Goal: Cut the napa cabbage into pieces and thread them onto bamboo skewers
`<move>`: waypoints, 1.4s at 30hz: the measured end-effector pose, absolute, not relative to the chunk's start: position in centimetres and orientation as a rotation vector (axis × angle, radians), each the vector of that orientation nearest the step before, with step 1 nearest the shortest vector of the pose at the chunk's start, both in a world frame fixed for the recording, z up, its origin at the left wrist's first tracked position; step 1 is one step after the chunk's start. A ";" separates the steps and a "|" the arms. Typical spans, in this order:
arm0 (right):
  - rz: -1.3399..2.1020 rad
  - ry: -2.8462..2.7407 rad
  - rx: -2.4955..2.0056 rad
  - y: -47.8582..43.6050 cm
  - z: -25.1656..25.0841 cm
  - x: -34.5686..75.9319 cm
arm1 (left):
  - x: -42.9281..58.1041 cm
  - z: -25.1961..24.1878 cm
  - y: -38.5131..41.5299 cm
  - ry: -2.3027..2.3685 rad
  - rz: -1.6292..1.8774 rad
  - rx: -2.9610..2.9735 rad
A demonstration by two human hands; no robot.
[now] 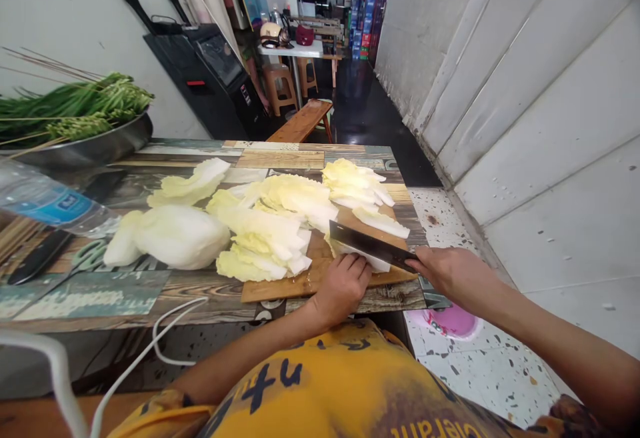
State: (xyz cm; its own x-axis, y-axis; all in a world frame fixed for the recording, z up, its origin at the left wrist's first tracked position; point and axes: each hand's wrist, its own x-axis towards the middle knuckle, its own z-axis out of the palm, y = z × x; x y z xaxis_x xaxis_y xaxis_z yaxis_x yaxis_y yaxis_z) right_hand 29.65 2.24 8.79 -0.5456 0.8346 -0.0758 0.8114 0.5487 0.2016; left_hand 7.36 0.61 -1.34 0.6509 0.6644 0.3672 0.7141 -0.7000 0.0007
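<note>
My right hand is wrapped round the handle of a cleaver, its dark blade slanting over the wooden cutting board. Under the blade lies a napa cabbage leaf. My left hand presses on that leaf with curled fingers, close beside the blade. Piles of pale yellow cabbage leaves rest on the board's left side, and more cut leaves lie at its far right. Left of the board sits a whole peeled cabbage.
At the left are a water bottle, scissors, a black-handled knife and a metal bowl of skewered greens. A single leaf lies behind the cabbage. A wall runs along the right, with a pink basin below the table.
</note>
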 end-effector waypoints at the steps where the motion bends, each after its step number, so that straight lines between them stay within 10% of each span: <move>1: 0.215 2.601 1.380 2.4 9.0 29.5 | 7.4 -1.3 0.6 -1.150 -0.509 -2.730; 23: 0.260 2.556 1.615 7.3 6.9 33.4 | -0.3 7.4 2.8 -1.264 -1.263 -2.174; 33: 0.242 2.469 1.856 8.2 8.0 29.9 | -9.3 7.0 7.7 -1.711 -0.283 -2.312; 42: 0.207 2.652 1.871 6.2 8.3 30.2 | -0.6 5.8 8.3 -1.413 -0.231 -2.491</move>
